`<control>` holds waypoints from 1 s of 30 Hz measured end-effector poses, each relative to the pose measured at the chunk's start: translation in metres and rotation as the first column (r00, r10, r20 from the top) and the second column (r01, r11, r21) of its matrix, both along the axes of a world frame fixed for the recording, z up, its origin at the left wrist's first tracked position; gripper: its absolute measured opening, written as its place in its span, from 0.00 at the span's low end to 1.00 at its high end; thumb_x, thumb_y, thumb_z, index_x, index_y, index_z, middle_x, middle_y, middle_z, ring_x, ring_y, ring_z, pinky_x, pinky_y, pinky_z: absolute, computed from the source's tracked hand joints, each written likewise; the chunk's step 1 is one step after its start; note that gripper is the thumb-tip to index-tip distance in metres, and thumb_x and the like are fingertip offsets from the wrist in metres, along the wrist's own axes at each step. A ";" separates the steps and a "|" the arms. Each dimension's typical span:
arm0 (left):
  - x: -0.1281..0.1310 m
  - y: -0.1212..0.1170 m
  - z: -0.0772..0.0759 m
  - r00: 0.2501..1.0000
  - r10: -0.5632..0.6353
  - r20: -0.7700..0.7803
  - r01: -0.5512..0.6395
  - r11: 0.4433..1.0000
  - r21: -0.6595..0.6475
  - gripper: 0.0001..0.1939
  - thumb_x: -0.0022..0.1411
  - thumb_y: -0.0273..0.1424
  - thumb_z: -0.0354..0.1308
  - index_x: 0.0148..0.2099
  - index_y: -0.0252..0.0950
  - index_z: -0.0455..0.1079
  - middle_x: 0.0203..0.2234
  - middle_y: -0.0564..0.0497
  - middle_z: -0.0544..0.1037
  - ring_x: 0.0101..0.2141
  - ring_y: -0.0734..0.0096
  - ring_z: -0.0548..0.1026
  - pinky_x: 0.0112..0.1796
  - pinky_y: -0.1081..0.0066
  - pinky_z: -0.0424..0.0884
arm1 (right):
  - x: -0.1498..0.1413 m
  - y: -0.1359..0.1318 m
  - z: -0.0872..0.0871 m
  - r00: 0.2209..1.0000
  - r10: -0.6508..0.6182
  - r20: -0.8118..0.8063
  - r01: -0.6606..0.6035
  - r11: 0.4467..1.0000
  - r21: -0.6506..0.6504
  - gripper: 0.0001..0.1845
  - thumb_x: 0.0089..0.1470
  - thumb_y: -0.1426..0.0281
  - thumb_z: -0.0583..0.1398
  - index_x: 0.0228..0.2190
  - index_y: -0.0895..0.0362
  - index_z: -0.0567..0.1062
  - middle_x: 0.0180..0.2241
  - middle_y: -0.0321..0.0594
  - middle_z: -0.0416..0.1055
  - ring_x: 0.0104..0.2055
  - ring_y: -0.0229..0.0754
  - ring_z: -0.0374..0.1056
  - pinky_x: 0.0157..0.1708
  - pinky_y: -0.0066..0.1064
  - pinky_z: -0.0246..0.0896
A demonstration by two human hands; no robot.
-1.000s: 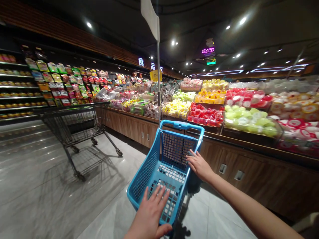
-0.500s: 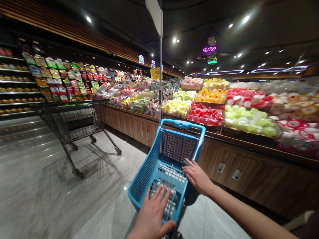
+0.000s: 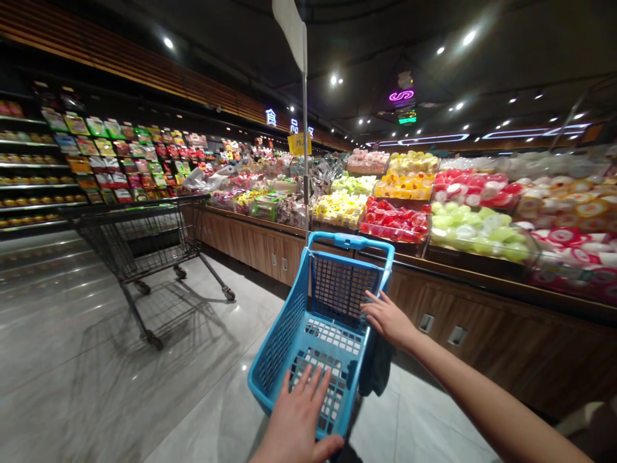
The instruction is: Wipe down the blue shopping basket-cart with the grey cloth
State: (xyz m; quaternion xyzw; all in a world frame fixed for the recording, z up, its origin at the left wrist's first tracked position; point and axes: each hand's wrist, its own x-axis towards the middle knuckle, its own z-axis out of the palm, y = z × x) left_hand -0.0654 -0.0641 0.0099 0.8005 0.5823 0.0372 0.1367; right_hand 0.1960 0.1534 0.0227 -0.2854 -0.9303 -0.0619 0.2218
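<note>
A small blue plastic shopping cart (image 3: 278, 347) stands before me, its perforated basket showing bare slatted panels inside. Its handle bar (image 3: 349, 242) is at the far end, near the display counter. My left hand (image 3: 303, 411) is spread over the near end of the basket with nothing in it. Beside the basket's right rim is my right hand (image 3: 389, 319), fingers apart and holding nothing; whether it touches the rim I cannot tell. Some dark cloth-like material (image 3: 376, 365) hangs by the cart's right side. A pole with a white flag (image 3: 292, 32) rises from the handle end.
A black wire shopping cart (image 3: 149, 239) stands on the grey tiled floor (image 3: 193, 386) to the left. The wood-fronted counter (image 3: 409, 302) runs behind the blue cart, bearing bins of wrapped sweets, among them red ones (image 3: 395, 220) and pale green ones (image 3: 475, 231). Packaged-goods shelves (image 3: 110, 161) line the left.
My right hand has shifted slightly right and up, along the basket's right rim. My left hand stays nearly where it was, still spread. The view has turned a little.
</note>
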 end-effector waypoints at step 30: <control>0.003 0.000 -0.009 0.999 0.013 0.040 -0.014 1.000 0.010 0.50 0.57 0.62 0.48 0.71 0.43 0.35 0.68 0.47 0.41 0.67 0.45 0.42 0.62 0.37 0.36 | -0.002 -0.010 -0.003 1.000 -0.022 -0.014 0.022 0.999 -0.049 0.14 0.65 0.68 0.50 0.44 0.52 0.75 0.49 0.39 0.74 0.66 0.52 0.51 0.65 0.60 0.36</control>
